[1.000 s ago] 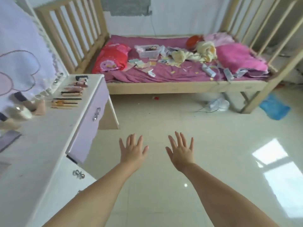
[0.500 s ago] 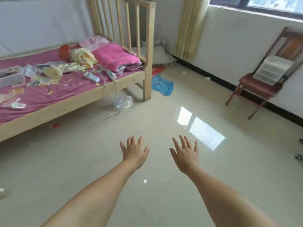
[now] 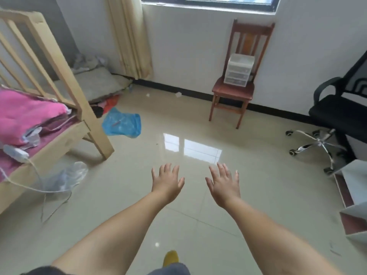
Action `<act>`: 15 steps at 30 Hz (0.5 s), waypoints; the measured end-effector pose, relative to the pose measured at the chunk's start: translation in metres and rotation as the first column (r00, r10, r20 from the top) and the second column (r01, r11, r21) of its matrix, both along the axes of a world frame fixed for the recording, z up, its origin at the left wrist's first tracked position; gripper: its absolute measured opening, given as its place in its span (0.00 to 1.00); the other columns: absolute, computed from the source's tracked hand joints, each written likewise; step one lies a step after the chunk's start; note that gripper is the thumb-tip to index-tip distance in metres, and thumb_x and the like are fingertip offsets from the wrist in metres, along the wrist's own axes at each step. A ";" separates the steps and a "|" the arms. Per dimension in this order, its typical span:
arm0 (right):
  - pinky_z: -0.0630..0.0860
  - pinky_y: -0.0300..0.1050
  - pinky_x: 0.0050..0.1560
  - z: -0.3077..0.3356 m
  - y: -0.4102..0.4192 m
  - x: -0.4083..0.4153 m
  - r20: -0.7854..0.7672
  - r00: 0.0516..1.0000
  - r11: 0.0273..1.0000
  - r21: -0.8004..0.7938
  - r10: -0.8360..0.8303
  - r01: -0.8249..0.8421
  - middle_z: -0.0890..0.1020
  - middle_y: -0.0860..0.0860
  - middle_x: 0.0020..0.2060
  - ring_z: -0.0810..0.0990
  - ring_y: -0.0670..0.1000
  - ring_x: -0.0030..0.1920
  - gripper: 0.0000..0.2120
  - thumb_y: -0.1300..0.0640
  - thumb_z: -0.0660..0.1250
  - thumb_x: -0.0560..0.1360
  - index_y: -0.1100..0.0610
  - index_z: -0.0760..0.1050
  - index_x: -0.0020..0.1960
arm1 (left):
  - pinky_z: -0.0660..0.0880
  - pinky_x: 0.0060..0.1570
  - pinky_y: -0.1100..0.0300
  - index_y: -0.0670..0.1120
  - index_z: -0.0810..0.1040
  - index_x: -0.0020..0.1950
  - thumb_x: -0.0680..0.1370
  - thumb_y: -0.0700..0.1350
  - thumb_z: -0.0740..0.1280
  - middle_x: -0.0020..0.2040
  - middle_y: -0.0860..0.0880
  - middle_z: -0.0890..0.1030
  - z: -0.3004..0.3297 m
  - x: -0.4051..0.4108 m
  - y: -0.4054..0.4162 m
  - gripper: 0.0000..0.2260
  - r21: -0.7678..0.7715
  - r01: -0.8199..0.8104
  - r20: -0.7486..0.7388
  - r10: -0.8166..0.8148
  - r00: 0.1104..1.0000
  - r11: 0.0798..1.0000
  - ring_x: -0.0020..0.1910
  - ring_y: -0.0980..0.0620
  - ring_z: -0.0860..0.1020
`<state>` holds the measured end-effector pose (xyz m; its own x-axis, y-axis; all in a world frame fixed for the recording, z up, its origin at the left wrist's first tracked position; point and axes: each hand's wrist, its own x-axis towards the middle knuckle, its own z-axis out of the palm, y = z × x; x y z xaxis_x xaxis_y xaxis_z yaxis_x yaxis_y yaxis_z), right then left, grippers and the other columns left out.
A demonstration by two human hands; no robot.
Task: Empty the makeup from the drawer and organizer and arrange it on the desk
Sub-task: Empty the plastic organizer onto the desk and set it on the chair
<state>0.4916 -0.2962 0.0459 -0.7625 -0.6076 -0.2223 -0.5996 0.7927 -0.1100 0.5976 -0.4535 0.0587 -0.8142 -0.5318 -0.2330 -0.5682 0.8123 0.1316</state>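
Both the left hand (image 3: 167, 180) and right hand (image 3: 223, 184) hang spread and empty, while the plastic drawer organizer (image 3: 239, 70) on the wooden chair (image 3: 232, 91) looks light, rigid and slick, best gripped by its two sides.

No writing, label, brand, number or sign can be read anywhere in this view. The small plastic drawer organizer (image 3: 239, 70) on the wooden chair (image 3: 236, 90) has plain fronts, and the blue plastic bag (image 3: 122, 123) on the floor shows no legible print.
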 end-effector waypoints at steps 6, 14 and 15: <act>0.42 0.60 0.74 0.008 -0.043 -0.102 0.025 0.990 0.990 -0.024 -0.142 0.142 0.48 0.50 0.77 0.44 0.50 0.77 0.25 0.43 0.43 0.81 0.48 0.47 0.77 | 0.45 0.72 0.41 0.49 0.55 0.75 0.81 0.56 0.50 0.75 0.44 0.56 0.003 -0.132 -0.043 0.24 0.001 0.186 0.033 -0.186 0.982 0.983 0.74 0.46 0.53; 0.42 0.60 0.73 -0.017 -0.077 -0.293 0.068 0.971 0.973 0.021 -0.229 0.228 0.49 0.50 0.77 0.45 0.51 0.77 0.25 0.44 0.43 0.82 0.48 0.47 0.77 | 0.43 0.71 0.38 0.50 0.54 0.75 0.81 0.57 0.49 0.76 0.44 0.54 -0.016 -0.332 -0.091 0.24 0.004 0.278 0.047 -0.278 0.960 0.961 0.76 0.47 0.49; 0.42 0.60 0.73 -0.016 -0.081 -0.322 0.070 0.972 0.975 0.028 -0.223 0.222 0.49 0.50 0.77 0.44 0.51 0.77 0.25 0.44 0.42 0.82 0.48 0.47 0.77 | 0.43 0.71 0.38 0.50 0.54 0.75 0.81 0.57 0.48 0.76 0.44 0.54 -0.016 -0.359 -0.097 0.24 0.008 0.267 0.049 -0.267 0.962 0.964 0.76 0.47 0.49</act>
